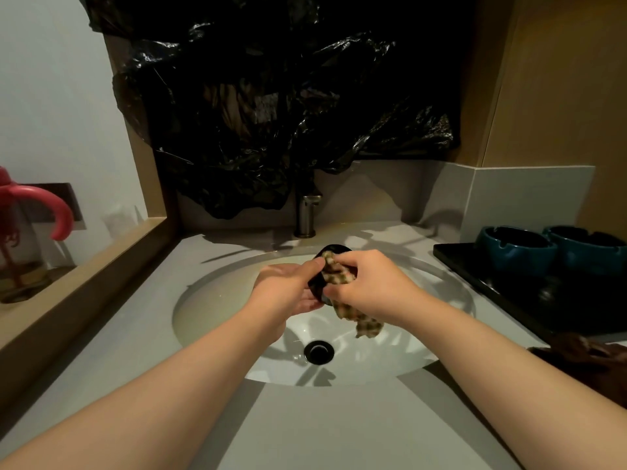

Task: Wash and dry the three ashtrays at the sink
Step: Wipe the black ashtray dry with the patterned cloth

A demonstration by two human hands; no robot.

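Observation:
Over the white sink basin (217,310) my left hand (288,286) holds a dark ashtray (319,288) tilted on edge, thumb over its rim. My right hand (369,283) grips a checked cloth (339,276) and presses it into the ashtray; the cloth's tail hangs down toward the drain (319,351). Two blue ashtrays (519,249) (587,252) stand side by side on a black tray (509,293) at the right of the counter. Most of the held ashtray is hidden by my hands and the cloth.
A metal faucet (307,215) rises behind the basin; no water is seen running. Black plastic sheeting (271,96) covers the wall above. A brown cloth (583,354) lies by the tray's near end. A wooden ledge (84,266) and a pink object (37,205) are at the left.

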